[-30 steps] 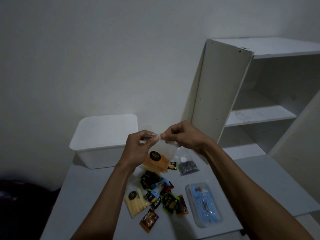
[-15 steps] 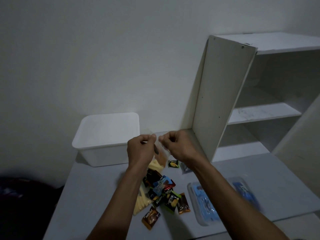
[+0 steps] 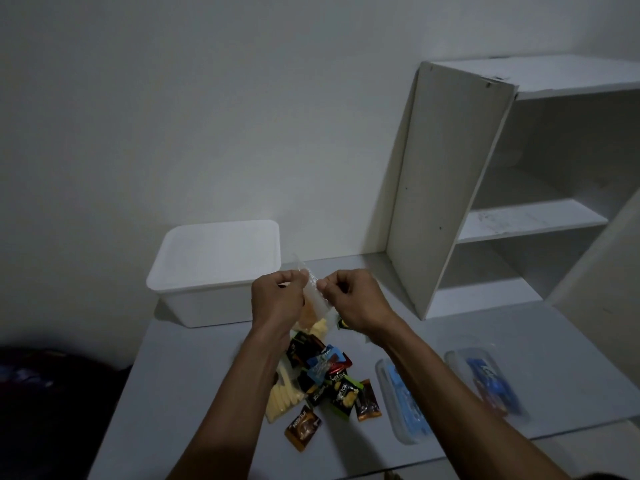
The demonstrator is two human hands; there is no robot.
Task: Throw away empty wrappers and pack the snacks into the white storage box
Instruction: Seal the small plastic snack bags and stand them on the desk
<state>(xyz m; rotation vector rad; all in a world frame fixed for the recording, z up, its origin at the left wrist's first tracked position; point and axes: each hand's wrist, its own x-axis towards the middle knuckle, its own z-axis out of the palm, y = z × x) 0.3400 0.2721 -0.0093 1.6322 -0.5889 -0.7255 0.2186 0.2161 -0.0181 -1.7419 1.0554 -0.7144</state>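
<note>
Now we hold a clear bag (image 3: pixel 313 299) above the bench (image 3: pixel 194 368), pinched at its top edge by both hands. Our left hand (image 3: pixel 277 301) has thumb and forefinger closed on the film at the left, and our right hand (image 3: pixel 353 301) is closed on it at the right, the two grips almost touching. The bag hangs with its long axis running down and slightly toward us, and pale orange and yellow pieces show low inside it, so we judge it a snack, not an empty wrapper.

The relation that matters is the box (image 3: pixel 214 271): it sits just left of and beyond the bag, open side up, its near right corner close behind our left hand. That hand is the nearer one, so a short carry left and away should bring the bag over the rim.

The film is thin, glossy and crinkled, and will likely sag when one hand lets go. The box is matt white plastic with rounded corners and slightly tapered walls.

Below our wrists lies a heap of small foil sachets (image 3: pixel 332 379), dark, orange, blue and green, beside a bag of pale yellow sticks (image 3: pixel 282 400). Right of these, two clear tubs (image 3: pixel 401 400) with blue contents are blurred. A white shelf unit (image 3: pixel 446 188) stands at the far right.
</note>
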